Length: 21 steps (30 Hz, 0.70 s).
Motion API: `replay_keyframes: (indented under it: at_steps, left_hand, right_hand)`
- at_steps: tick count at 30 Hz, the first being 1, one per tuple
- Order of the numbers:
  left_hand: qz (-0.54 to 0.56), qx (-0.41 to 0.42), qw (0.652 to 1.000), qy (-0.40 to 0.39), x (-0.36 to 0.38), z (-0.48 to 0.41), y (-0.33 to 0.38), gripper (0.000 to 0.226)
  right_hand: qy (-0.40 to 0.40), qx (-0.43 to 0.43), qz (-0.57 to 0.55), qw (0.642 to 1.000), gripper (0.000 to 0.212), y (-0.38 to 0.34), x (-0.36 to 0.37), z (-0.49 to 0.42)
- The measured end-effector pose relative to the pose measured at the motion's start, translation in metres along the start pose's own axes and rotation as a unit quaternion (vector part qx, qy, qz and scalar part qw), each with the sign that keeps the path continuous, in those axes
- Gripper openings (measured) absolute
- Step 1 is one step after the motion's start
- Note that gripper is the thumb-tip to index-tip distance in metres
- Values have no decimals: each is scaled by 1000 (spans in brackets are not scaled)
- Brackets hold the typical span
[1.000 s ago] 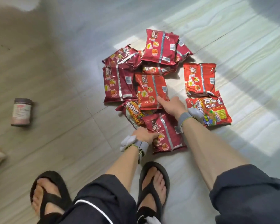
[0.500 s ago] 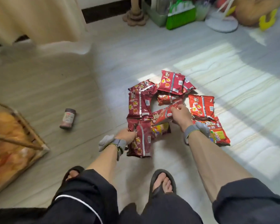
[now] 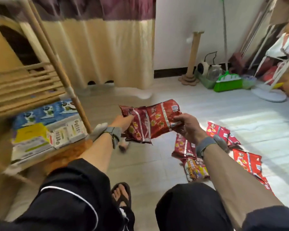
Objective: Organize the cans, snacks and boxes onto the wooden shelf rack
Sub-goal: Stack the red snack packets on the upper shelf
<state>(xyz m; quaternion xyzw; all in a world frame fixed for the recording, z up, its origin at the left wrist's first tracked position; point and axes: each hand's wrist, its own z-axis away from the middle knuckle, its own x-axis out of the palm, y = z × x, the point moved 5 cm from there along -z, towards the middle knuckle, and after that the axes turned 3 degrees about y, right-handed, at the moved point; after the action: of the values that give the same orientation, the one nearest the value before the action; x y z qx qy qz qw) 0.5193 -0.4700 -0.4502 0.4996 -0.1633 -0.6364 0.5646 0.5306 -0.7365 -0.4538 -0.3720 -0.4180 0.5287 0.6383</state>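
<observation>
My left hand (image 3: 123, 121) grips a dark red snack packet (image 3: 138, 125) held above the floor. My right hand (image 3: 187, 126) grips a second red snack packet (image 3: 162, 119) that overlaps the first. Several more red snack packets (image 3: 221, 133) lie on the floor at the right, below my right forearm. The wooden shelf rack (image 3: 32, 90) stands at the left, blurred by motion. Blue, yellow and white boxes (image 3: 47, 127) lie on its lower shelf.
A cream curtain (image 3: 107, 52) hangs behind the rack. A green broom (image 3: 228, 82), a cat scratching post (image 3: 193, 57), a jar and a white fan base (image 3: 268, 95) stand along the far wall at the right. My sandalled foot (image 3: 121, 195) rests on the tiles below.
Both hands have lifted a packet each off the floor pile and carried them up and to the left. My view has swung up from the floor toward the rack.
</observation>
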Motion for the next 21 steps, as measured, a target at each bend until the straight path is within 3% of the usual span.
replay_keyframes:
  at_steps: [1, 5, 11, 17, 21]
  left_hand:
    - [1, 4, 1000, 5, -8, 8, 4, 33]
    - [81, 7, 996, 34, -65, 10, -10, 36]
    - [197, -4, 979, 45, -86, 10, -33, 23]
    - [218, 32, 974, 47, -86, 8, -29, 23]
    - [263, 39, 964, 19, -80, 13, -21, 33]
  right_hand:
    - [-14, 2, -13, 1000, 12, -5, 7, 2]
    - [-71, 1, -61, 996, 17, -32, 68, 9]
    - [-150, 26, -77, 985, 23, -25, 115, 20]
    - [-99, 16, 12, 995, 26, -9, 119, 25]
    - [-104, 24, 86, 991, 41, 1, 121, 24]
